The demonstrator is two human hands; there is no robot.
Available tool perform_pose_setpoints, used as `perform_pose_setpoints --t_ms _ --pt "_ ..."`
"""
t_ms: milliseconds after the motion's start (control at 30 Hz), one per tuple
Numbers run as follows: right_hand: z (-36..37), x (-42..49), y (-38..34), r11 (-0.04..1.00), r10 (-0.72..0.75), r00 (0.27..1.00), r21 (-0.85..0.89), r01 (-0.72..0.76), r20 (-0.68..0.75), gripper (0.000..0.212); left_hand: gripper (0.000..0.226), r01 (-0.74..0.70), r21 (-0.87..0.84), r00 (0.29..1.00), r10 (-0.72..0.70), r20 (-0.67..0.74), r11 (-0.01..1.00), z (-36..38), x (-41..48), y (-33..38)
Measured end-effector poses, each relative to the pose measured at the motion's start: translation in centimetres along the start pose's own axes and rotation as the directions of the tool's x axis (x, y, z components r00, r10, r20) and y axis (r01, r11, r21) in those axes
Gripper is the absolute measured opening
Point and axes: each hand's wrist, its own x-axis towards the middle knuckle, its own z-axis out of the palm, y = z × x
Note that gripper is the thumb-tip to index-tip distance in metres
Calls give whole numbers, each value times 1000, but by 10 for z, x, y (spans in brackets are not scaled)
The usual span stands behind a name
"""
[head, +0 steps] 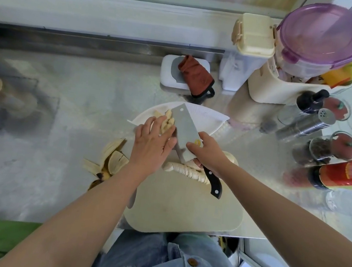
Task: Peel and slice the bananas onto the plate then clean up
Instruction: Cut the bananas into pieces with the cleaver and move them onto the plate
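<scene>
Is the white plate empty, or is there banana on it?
Not empty. Banana slices lie on the left part of the plate, next to the left hand and the cleaver; the right part shows bare.

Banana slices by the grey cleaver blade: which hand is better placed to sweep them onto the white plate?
Left. The left hand lies with straight fingers against the pale banana slices beside the blade of the grey steel cleaver, over the white plate. The right hand is occupied gripping the cleaver's black handle.

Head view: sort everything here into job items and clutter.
Job: cleaver, plate, banana slices, cutting board, banana peels.
Lying about: red cloth, purple-lidded tub, metal shaker, red-labelled bottle.
</scene>
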Motion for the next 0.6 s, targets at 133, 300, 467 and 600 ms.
perform_pose_setpoints --t_ms 133,300,467,600 --pt "-8 -6 0 999 -2 1000 -43 2 5 27 70 -5 23 1000 6 -1 1000 0 -1 -2" --pt "-13 -7 -1 993 -20 1000 -119 21 10 28 63 -33 11 998 33 46 999 -2 5 6" --pt "-10 -1 -9 981 -66 998 -184 64 -6 23 60 -39 17 991 37 129 999 2 17 7" --pt "-15 3 -10 952 -132 991 -283 118 -32 20 63 -13 56 988 5 154 998 2 22 3"
